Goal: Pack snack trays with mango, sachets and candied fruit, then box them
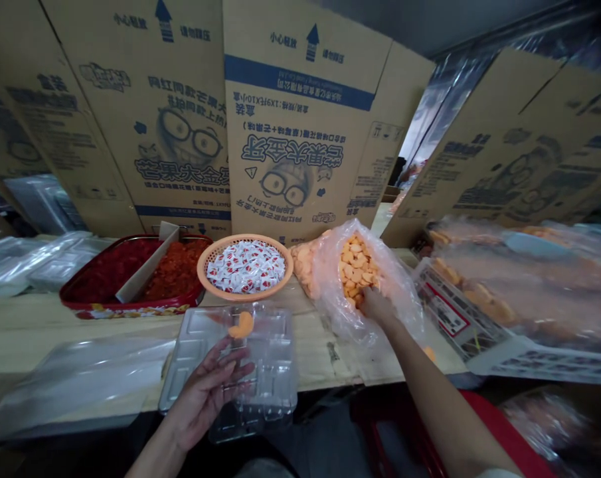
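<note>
My left hand [213, 388] is over the near part of a clear plastic compartment tray [273, 352], with its fingers spread and nothing visible in them. One curved orange piece [241, 324] lies at the tray's far side, just beyond my fingertips. My right hand [378, 307] reaches into the mouth of a clear plastic bag [325, 265] full of small orange pieces [356, 263]. Its fingertips are hidden among those pieces, so what they grip does not show. Under the tray's near edge, more clear plastic trays [245, 425] stick out past the table edge.
An orange basket [204, 275] of small white packets stands behind the tray. Left of it sits a red tin [101, 311] with a cardboard divider. Plastic film [95, 372] lies at left, a white crate [544, 362] of bagged goods at right. Cardboard boxes [300, 133] line the back.
</note>
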A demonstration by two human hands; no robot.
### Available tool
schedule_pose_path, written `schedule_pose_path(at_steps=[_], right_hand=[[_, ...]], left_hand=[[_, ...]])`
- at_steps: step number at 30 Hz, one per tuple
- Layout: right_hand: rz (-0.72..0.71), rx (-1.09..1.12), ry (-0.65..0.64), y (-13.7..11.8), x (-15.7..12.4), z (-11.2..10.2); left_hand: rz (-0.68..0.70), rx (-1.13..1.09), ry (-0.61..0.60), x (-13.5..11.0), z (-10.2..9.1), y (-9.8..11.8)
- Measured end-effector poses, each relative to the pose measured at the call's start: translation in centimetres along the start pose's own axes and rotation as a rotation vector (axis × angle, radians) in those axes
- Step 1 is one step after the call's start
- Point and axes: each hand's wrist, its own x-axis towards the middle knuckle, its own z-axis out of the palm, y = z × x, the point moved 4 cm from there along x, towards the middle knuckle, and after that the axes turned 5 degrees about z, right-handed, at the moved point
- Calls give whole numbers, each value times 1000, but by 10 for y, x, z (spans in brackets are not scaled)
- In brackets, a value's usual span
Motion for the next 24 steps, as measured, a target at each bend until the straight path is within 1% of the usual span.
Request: schedule_pose_path(at_steps=[2,4,7,9,10,11,12,13,14,15,17,18,19,21,22,24], right_hand=[[44,88,6,1,0,-1],[87,195,54,2,0,-4],[110,382,210,0,-5,-17],[93,497,300,-8,-10,-30],[74,600,323,-14,-14,-38],[48,740,317,-22,-19,-45],[10,906,283,-32,-25,-52],[-38,1082,209,-46,-32,-58],[-91,1212,102,-63,-41,-63],[-155,1271,-10,-82,-53,-67],[-298,1207,-206,-125,-79,-71],[-380,1135,-260,-146,-93,-72],[-471,1043,-287,-167,-107,-72],[-632,844,-270,-204,-130,-66],[-684,743,-241,-221,-139,-62],[-719,565,-179,-248,-150,-50]], left_hand=[[9,8,10,-2,-1,1],[20,22,22,-3,-3,4],[32,45,33,-5,-6,7],[38,55,37,-4,-9,9],[41,56,37,-4,-10,9],[44,57,36,-3,-11,10],[46,56,32,-3,-12,10],[47,53,25,-2,-11,10],[47,48,15,-2,-11,11],[47,40,6,-3,-10,11],[44,21,-14,-5,-7,12],[44,10,-23,-7,-6,13],[46,0,-30,-9,-5,14],[57,-17,-39,-14,-6,16],[65,-24,-40,-16,-7,18],[81,-38,-38,-21,-12,20]])
